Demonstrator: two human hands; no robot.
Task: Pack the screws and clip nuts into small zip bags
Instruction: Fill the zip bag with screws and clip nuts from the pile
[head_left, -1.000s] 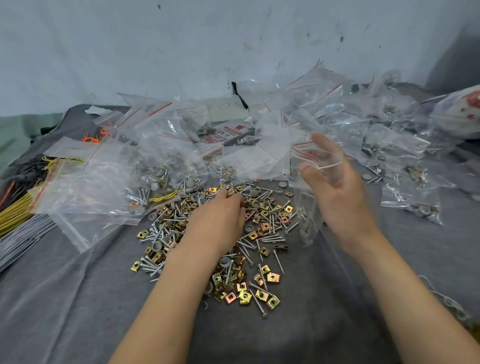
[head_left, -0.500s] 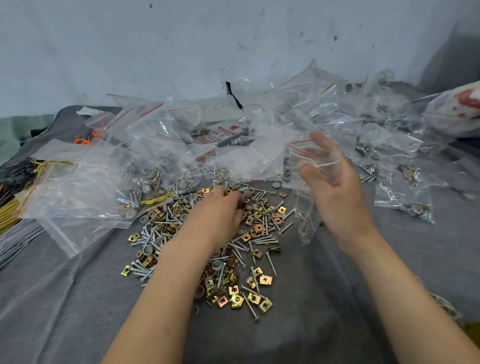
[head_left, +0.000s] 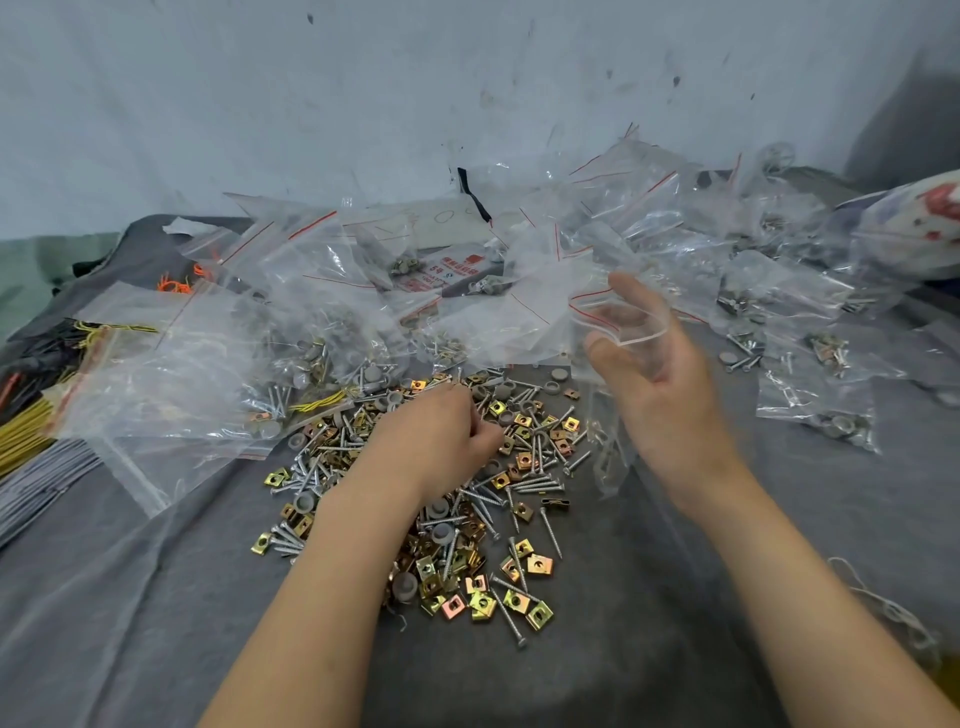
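– Cloth (head_left: 649, 597), grey and creased, lay nearest, with both bare forearms reaching in over it.

– And the loose parts?

– Heaped mid-cloth. Clip nuts (head_left: 483, 603) were thickest on the near side, screws (head_left: 530, 486) lay crosswise through them, and some grey caps (head_left: 441, 532) were mixed in.

– What about the left hand?

– The left hand (head_left: 441, 436) sat knuckles-up on the far part of the heap, fingers curled down into it. Whether they had pinched anything I could not tell, as the fingertips were hidden.

– The right?

– The right hand (head_left: 660, 384) was raised just right of the heap, palm turned left, thumb and fingers gripping the mouth of a clear bag (head_left: 605, 447). Its red-striped lip was spread round the fingers and the rest hung down beside the heap. A few metal bits showed inside, too blurred to name.

– Farther back?

– Packed bags (head_left: 831, 415) lay to the right, and a drift of slack bags (head_left: 322, 270) ran across behind the heap. Yellow wires (head_left: 21, 431) sat at the left edge, and a pale, scuffed wall (head_left: 311, 104) stood behind it all.
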